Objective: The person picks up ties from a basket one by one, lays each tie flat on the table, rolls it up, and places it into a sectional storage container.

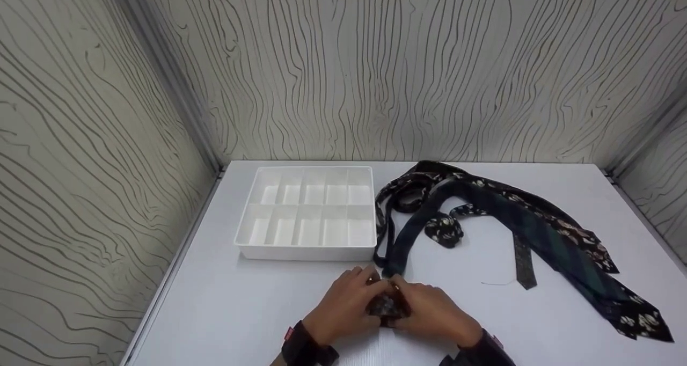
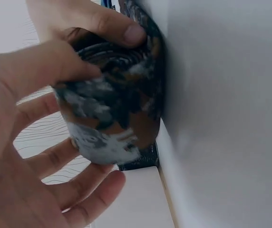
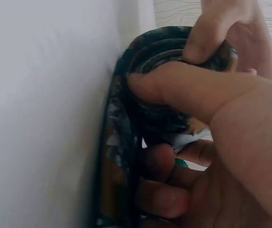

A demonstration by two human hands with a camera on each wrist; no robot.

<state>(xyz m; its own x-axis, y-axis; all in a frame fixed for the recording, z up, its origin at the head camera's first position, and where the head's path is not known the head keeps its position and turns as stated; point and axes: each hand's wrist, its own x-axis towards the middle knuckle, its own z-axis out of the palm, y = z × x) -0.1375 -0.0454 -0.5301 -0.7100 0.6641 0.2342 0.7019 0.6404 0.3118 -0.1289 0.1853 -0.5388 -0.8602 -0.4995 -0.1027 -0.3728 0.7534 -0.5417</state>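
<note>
A dark necktie (image 1: pixel 385 306) with a brown, white and green pattern is wound into a thick roll near the front of the white table. My left hand (image 1: pixel 346 301) holds the roll from the left, its thumb on the coiled edge and its fingers around the far side. From the right, my right hand (image 1: pixel 436 309) grips the same roll, thumb pressed to the coil. In the right wrist view the coil's layers (image 3: pixel 160 38) show, and a flat length of the tie (image 3: pixel 114 166) runs off along the tabletop. The roll's underside is hidden.
A white divided tray (image 1: pixel 306 252) with several compartments stands behind my left hand. To the right lie a navy and green necktie (image 1: pixel 536 234), dark floral neckties (image 1: pixel 569 224) and a partly rolled floral necktie (image 1: pixel 444 230). Patterned wall panels (image 1: pixel 375 76) enclose the table.
</note>
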